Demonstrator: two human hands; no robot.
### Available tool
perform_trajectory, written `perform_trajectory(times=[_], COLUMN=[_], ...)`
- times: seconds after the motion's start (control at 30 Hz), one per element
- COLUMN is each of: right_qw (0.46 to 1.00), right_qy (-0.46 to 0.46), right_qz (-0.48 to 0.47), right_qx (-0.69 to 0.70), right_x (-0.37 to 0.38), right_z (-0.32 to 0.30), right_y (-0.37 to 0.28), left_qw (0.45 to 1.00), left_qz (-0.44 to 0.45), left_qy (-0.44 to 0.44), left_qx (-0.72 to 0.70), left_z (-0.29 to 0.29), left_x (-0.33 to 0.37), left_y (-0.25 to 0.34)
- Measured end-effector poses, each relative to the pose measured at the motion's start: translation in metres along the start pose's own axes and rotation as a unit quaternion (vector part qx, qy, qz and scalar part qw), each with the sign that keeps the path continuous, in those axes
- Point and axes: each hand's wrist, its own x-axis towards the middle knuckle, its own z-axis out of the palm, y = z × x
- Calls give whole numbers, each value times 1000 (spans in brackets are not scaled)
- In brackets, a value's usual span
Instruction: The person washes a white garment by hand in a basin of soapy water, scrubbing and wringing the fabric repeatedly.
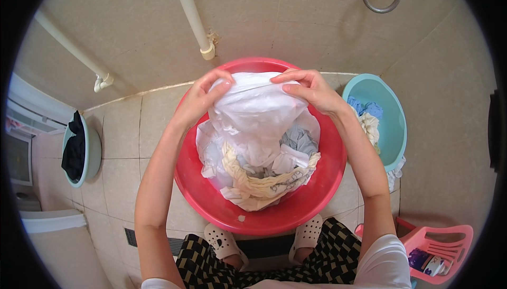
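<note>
A wet white garment (253, 101) is stretched between my two hands over a large red basin (330, 178). My left hand (208, 91) pinches its upper left edge, thumb on top. Its upper right edge is gripped by my right hand (309, 91), with the index finger lying along the fabric. The garment's lower part hangs down into the basin. There it touches a cream patterned cloth (264, 186) and a grey cloth (299, 140). More white cloth lies bunched at the basin's left side.
To the right, a light blue tub (393, 125) holds blue and cream clothes. A smaller pale tub (93, 154) with black cloth (75, 149) stands at left. A pink plastic basket (459, 241) sits at lower right. Pipes (193, 14) and a shower hose (383, 9) run along the wall.
</note>
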Motion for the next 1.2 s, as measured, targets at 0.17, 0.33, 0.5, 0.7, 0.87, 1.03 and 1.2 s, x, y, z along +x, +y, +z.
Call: perform_trajectory(times=[0.17,0.33,0.5,0.7,0.87,1.03,1.2], right_qw=[1000,986,994,970,992,985,935], right_qy=[12,27,14,8,21,154,197], right_qz=[-22,54,6,-53,89,23,-91], right_qx=[-5,158,-107,-238,85,75,-281], right_x=[1,3,2,2,7,15,12], right_z=[-3,1,-6,-9,4,47,153], right_y=[7,15,19,55,56,86,91], left_qw=[965,927,921,999,988,900,859], left_qz=[89,3,249,-13,-25,-84,-99], left_qy=[-31,15,40,-42,67,245,215], left_qx=[244,375,295,-14,-141,-350,-454], left_z=[11,27,17,12,23,62,61], left_x=[-4,-4,-4,-14,-13,1,-2], left_y=[-3,-15,-32,-14,-44,-86,-172])
